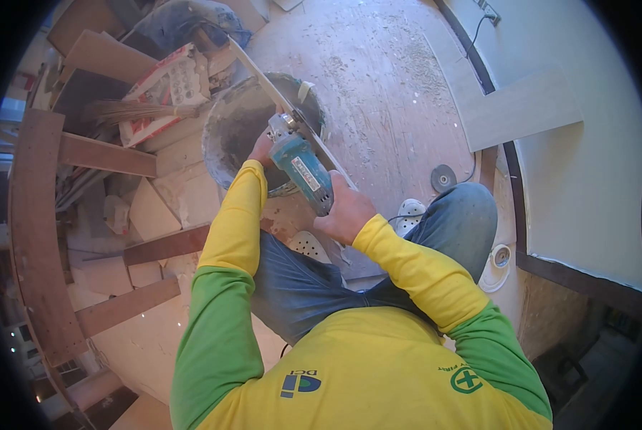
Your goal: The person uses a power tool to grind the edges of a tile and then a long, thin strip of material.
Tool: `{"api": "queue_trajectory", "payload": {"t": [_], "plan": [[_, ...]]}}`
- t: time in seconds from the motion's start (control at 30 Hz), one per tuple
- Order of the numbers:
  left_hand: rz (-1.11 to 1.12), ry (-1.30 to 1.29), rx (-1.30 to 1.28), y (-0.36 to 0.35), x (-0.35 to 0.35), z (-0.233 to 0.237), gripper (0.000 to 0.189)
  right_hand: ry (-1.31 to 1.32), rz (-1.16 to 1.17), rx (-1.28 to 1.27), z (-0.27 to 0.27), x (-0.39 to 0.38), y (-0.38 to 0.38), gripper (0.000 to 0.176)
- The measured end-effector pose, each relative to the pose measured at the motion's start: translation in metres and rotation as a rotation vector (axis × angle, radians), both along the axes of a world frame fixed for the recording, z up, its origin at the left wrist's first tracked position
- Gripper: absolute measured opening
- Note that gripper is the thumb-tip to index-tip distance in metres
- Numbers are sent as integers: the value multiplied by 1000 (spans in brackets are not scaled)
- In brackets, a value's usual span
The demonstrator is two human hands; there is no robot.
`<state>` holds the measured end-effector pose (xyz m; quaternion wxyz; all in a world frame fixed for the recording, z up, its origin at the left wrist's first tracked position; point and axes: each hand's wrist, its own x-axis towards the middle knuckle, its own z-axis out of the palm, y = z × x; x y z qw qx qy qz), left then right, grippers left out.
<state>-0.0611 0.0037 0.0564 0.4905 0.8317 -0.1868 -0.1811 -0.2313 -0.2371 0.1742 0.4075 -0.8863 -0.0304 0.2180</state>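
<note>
Head view: right hand [346, 211] fingers wrap grinder [303, 170]; left hand [262, 149] touches it.

**A room under construction, mid-tiling**

The place was a building site, not a finished home. The bare floor [385, 93] was scratched and strewn with dust and chips. A bucket [235, 136] crusted with grey mortar stood beside a printed sack [167, 89] and a broom [131, 111]. Rough planks [106, 154] and broken tile pieces [149, 211] lay heaped along one side. A grinder [303, 168] met a strip of tile [263, 72] over the bucket. A spare cutting disc [443, 177] lay on the floor, and a large pale tile [525, 111] rested near the wall.
</note>
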Motion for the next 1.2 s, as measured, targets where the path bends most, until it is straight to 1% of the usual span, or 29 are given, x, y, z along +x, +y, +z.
{"api": "queue_trajectory", "payload": {"t": [0.03,0.1,0.13,0.2,0.23,0.3,0.33,0.4,0.43,0.5,0.53,0.6,0.63,0.67,0.73,0.8,0.83,0.9,0.93,1.0,1.03,1.1,1.13,1.2], "plan": [[0,1,1,-3,-3,6,83,-8,-1,1,-1,0,0,81],[52,-64,-23,-9,-9,19,89,10,-3,-1,4,1,0,81],[51,-64,-23,-9,-9,19,89,22,-3,-4,6,0,-1,81],[57,37,-129,-9,-10,19,80,34,1,-4,10,-1,-2,81],[56,37,-129,-8,-8,14,80,47,6,-3,12,-1,-3,81],[133,427,-569,-4,0,0,67,58,9,9,16,-2,-5,81],[132,427,-569,-2,3,0,67,68,13,22,17,-2,-6,81],[1,457,-522,2,7,0,56,53,11,14,12,-6,-7,81],[0,457,-522,-1,6,1,56,39,9,5,11,-7,-7,81],[118,355,-505,-8,1,1,52,43,7,5,11,-10,-9,81],[118,356,-505,-11,-3,7,52,50,6,5,11,-10,-9,81],[243,354,-445,-17,-10,23,53,30,4,5,5,-12,-10,84],[242,350,-444,-16,-10,17,53,8,4,5,2,-15,-10,87],[216,318,-443,-14,-10,11,56,8,3,6,2,-15,-10,87],[161,252,-439,-10,-7,-1,61,0,-14,26,6,-14,-8,80],[106,200,-436,0,0,-7,67,16,-17,32,14,-3,-2,79],[104,198,-434,3,0,-4,67,22,-15,41,13,0,0,78],[33,69,-76,8,-1,2,72,5,-19,41,6,6,6,77],[32,68,-74,10,0,1,72,-9,-22,37,4,8,7,77],[-39,38,160,12,4,-2,74,12,-15,34,6,10,5,77],[-39,40,159,10,4,-2,74,32,-6,29,8,11,6,77],[125,296,-404,3,0,-6,77,38,-4,40,10,8,2,78],[126,300,-406,-1,-3,-1,77,46,-3,51,10,4,0,79],[66,11,-126,-9,-7,17,70,46,-2,33,11,-3,-3,80]]}}
